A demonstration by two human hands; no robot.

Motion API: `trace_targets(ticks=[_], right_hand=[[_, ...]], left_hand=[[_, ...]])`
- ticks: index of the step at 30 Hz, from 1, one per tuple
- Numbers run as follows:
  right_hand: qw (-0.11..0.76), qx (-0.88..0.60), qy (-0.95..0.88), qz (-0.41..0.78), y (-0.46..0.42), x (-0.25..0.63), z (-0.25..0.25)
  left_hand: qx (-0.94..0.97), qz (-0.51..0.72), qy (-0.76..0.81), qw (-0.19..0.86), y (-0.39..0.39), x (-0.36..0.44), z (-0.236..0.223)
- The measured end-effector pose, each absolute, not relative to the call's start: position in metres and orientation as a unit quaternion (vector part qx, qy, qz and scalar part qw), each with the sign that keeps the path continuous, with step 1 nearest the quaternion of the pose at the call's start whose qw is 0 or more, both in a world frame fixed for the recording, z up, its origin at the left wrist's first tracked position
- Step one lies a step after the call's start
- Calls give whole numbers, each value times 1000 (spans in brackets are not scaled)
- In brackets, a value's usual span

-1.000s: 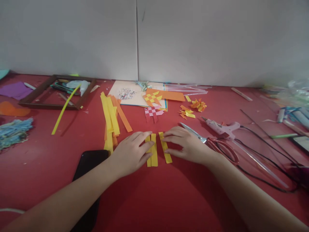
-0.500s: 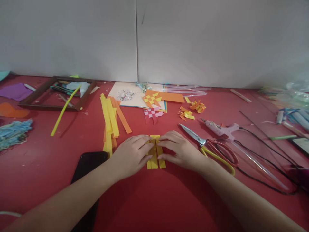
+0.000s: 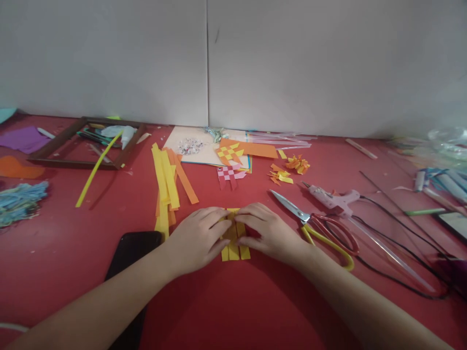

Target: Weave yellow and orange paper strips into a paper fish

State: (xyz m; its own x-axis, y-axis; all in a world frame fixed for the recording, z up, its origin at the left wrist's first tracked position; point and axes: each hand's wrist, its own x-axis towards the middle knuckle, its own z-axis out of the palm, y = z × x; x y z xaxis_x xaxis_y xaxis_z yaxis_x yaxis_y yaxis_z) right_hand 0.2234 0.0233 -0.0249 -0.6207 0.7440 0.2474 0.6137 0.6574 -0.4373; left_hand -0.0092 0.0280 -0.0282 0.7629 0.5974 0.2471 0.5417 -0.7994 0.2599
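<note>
Several yellow paper strips [image 3: 233,249] lie upright side by side on the red table in front of me, with narrow gaps between them. My left hand [image 3: 199,237] rests over their left side, fingers stretched and thumb apart, fingertips on the paper. From the other side my right hand [image 3: 270,231] touches the right strip in the same way, its fingers spread. The upper parts of the strips are partly hidden under both hands. Neither hand is closed round anything.
Left of my hands lie loose yellow and orange strips [image 3: 166,182] and a black phone [image 3: 127,253]. Scissors [image 3: 306,216] and a pink glue gun [image 3: 333,198] with its cord are at right. Woven paper fish [image 3: 229,151] and a wooden frame [image 3: 49,163] lie farther back.
The view has shifted very slightly, so the strips and hands appear a little lower. My fingers have moved only slightly on the yellow strips.
</note>
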Motion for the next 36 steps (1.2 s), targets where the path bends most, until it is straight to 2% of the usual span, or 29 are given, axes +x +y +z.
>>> trace_targets(ticks=[11,29,32,36], right_hand=[[193,-381,-892,146,24,225,-25],[179,-375,-898,146,23,225,-21],[206,-369,-896,137,23,226,-17],[297,-390,-866,95,22,232,-10]], left_hand=[[923,158,339,92,26,-13,-24],[934,165,301,96,25,-12,-20],[936,173,293,87,25,-10,-22],[930,179,313,74,31,-15,-16]])
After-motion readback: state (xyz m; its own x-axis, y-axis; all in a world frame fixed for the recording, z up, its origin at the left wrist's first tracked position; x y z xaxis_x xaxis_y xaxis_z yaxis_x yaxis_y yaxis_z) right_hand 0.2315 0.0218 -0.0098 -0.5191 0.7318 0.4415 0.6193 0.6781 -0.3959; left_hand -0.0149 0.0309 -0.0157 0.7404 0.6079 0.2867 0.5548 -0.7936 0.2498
